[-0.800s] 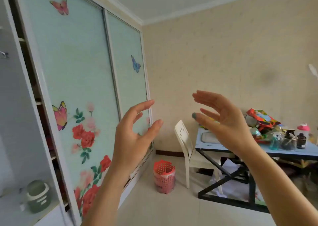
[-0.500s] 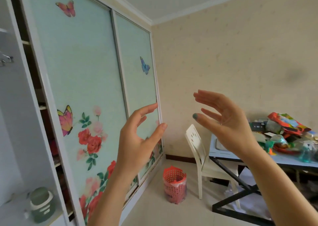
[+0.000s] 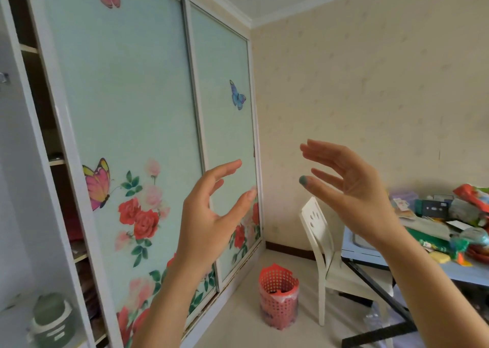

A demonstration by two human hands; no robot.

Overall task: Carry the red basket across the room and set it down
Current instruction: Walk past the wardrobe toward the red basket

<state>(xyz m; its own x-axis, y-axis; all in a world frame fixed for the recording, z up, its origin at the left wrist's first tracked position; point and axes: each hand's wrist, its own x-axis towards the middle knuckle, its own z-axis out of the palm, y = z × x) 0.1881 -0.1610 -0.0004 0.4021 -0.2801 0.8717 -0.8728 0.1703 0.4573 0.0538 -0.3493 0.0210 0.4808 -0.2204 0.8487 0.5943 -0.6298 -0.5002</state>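
Two bare hands raised in the near foreground, palms turned toward each other with a gap between. Left hand (image 3: 211, 215) spread loosely, fingers slightly curled, thumb apart, grasping nothing. Right hand (image 3: 352, 188) likewise loose and empty, fingers extended toward the left, thumb tip marked with a teal-green smudge or nail colour.

Below and beyond the hands, on the pale floor (image 3: 238, 321) at middle distance: the red basket (image 3: 279, 296), upright, round, perforated, with a wavy rim and a thin plastic liner inside. Well apart from both hands. Just left of it, the bottom track of a sliding wardrobe; just right, a white plastic chair (image 3: 321, 244), close beside but not clearly touching.

Filling the left side: wardrobe doors (image 3: 132, 109) of pale mint green, printed with red and pink roses and with pink and blue butterflies. At the far left edge, open shelves, and low down near the corner a green and white lidded container (image 3: 53, 321).

On the right: a light blue table (image 3: 463, 271) on a black crossed frame, piled with colourful packets, bags and assorted clutter too blurred to name. Chair tucked against the table's left end.

At the far end, a cream patterned wall (image 3: 370, 82) meeting a white ceiling, with a dark skirting strip along the floor.
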